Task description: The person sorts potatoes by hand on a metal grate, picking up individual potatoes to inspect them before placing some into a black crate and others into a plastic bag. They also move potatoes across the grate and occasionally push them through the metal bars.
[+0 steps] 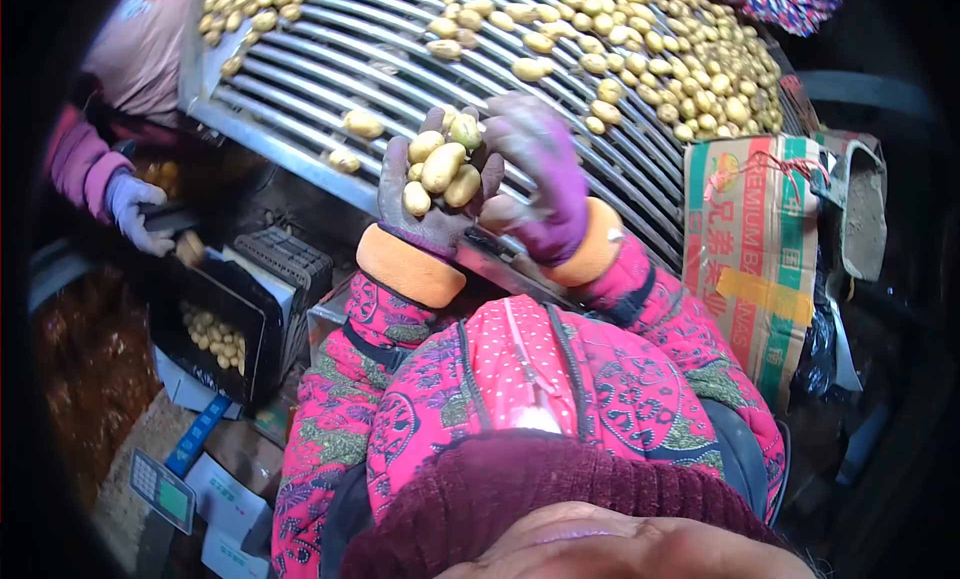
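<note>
Several yellow potatoes (441, 167) lie heaped in my left hand (398, 194), a gloved, cupped hand held palm up above the near edge of the metal roller table (300, 157). Close beside it on the right is my right hand (540, 174), in a purple and grey glove. Motion smears its fingers, and whether they hold anything cannot be made out. A few loose potatoes (362, 124) rest on the rollers left of my left hand.
Many potatoes (700, 89) cover the rollers at the back right. A printed cardboard sheet (745, 249) stands at right. At left, a co-worker's gloved hand (137, 211) is above a black crate (262, 324) holding potatoes. A scale display (162, 491) sits lower left.
</note>
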Demonstrator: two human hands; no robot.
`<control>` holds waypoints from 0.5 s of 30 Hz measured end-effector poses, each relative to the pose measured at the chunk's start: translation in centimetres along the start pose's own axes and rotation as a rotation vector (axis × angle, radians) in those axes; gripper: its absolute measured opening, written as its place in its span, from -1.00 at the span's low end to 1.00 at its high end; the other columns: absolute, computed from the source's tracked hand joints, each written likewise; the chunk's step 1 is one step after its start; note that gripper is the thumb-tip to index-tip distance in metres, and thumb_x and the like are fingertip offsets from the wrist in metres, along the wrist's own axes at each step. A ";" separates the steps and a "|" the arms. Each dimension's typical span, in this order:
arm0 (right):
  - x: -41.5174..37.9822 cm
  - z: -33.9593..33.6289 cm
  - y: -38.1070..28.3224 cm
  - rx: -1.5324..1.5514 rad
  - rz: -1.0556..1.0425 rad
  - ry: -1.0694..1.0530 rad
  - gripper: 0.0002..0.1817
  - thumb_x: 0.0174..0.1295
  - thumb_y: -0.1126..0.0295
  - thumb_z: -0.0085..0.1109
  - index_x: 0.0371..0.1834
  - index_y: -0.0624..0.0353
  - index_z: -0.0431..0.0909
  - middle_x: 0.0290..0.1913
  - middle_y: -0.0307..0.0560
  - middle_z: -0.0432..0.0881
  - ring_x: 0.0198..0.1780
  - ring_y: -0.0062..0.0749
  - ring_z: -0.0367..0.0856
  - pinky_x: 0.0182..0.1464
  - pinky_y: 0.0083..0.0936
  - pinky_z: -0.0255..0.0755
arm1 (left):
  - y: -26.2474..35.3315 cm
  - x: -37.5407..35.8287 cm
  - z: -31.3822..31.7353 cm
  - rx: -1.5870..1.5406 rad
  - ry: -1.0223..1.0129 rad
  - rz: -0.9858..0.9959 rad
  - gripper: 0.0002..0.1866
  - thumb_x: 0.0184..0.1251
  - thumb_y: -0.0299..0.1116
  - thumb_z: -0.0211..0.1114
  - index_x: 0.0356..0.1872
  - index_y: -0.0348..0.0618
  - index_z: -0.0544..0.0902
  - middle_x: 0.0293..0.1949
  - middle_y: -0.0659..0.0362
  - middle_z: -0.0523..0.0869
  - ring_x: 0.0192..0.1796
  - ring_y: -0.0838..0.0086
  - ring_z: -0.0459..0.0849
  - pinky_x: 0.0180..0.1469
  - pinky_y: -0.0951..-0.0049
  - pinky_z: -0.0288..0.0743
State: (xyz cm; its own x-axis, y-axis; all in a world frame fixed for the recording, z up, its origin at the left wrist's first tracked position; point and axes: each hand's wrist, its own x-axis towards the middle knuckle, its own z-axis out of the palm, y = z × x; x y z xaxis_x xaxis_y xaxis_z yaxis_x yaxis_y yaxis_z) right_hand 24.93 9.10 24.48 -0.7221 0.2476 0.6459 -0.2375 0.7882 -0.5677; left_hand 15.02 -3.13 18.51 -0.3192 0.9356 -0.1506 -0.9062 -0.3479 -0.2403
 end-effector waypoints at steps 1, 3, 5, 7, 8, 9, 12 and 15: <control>-0.7 -0.6 0.3 -0.007 0.049 0.014 -0.42 0.26 0.00 0.16 0.18 0.24 0.48 0.16 0.13 0.52 0.22 0.03 0.45 0.28 -0.07 0.25 | 0.6 -0.6 0.3 -0.007 0.038 0.033 -0.42 0.45 0.09 -0.09 0.36 -0.01 0.35 0.36 -0.03 0.36 0.38 0.06 0.33 0.34 -0.05 0.28; -1.9 -1.5 0.5 0.029 0.247 0.017 -0.45 0.27 0.08 0.17 0.20 0.25 0.46 0.16 0.15 0.52 0.22 0.01 0.47 0.28 -0.13 0.28 | 2.2 -2.0 0.5 -0.053 0.102 0.106 -0.45 0.41 0.06 0.04 0.32 0.04 0.40 0.36 -0.04 0.37 0.33 -0.06 0.38 0.21 -0.17 0.40; -4.2 -2.6 1.5 0.058 0.351 0.013 -0.47 0.32 0.19 0.13 0.25 0.29 0.41 0.21 0.14 0.50 0.25 -0.10 0.46 0.30 -0.21 0.28 | 4.1 -4.2 -0.1 -0.046 0.040 0.172 -0.43 0.38 0.11 0.09 0.26 -0.01 0.46 0.30 -0.09 0.44 0.28 -0.15 0.42 0.21 -0.18 0.42; -6.8 -3.5 4.6 0.001 0.296 0.001 -0.52 0.38 0.30 0.06 0.30 0.33 0.37 0.25 0.12 0.48 0.28 -0.21 0.44 0.33 -0.28 0.25 | 5.9 -7.8 -0.3 0.010 0.005 0.265 -0.42 0.38 0.09 0.10 0.29 -0.02 0.46 0.31 -0.08 0.43 0.29 -0.15 0.41 0.23 -0.17 0.41; -8.2 -3.9 5.6 -0.048 0.298 -0.036 -0.55 0.39 0.36 0.03 0.29 0.34 0.37 0.25 0.11 0.48 0.28 -0.23 0.44 0.34 -0.31 0.25 | 7.0 -10.2 -0.7 0.071 0.011 0.312 -0.41 0.38 0.09 0.09 0.31 -0.03 0.43 0.33 -0.08 0.41 0.30 -0.14 0.40 0.25 -0.15 0.40; -9.1 -3.9 5.8 -0.009 0.424 0.018 -0.58 0.35 0.44 0.06 0.26 0.33 0.41 0.23 0.09 0.50 0.27 -0.22 0.46 0.32 -0.34 0.28 | 7.6 -12.9 -0.5 0.094 0.055 0.367 -0.41 0.39 0.08 0.08 0.32 -0.03 0.42 0.35 -0.08 0.38 0.31 -0.15 0.39 0.26 -0.16 0.39; -12.3 -5.2 7.4 0.044 0.601 0.028 -0.59 0.32 0.56 0.06 0.25 0.32 0.43 0.21 0.04 0.52 0.27 -0.27 0.47 0.30 -0.41 0.31 | 10.1 -21.9 -3.1 0.202 0.118 0.452 -0.38 0.43 0.10 -0.02 0.39 0.00 0.32 0.43 -0.05 0.27 0.38 -0.13 0.31 0.29 -0.16 0.33; -14.6 -5.9 8.9 0.233 0.708 0.137 -0.59 0.34 0.55 0.02 0.26 0.32 0.42 0.22 0.04 0.51 0.24 -0.31 0.48 0.28 -0.43 0.34 | 11.3 -29.3 -7.3 0.301 0.319 0.502 -0.39 0.42 0.11 0.00 0.37 0.00 0.34 0.41 -0.05 0.32 0.37 -0.15 0.34 0.27 -0.15 0.36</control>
State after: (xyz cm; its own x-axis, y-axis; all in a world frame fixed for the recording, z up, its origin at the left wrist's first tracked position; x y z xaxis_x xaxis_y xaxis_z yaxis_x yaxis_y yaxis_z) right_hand 37.19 15.81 13.02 -0.6696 0.7301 0.1364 0.1104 0.2795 -0.9538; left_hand 16.15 -34.90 13.17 -0.6670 0.5843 -0.4622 -0.7213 -0.6618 0.2043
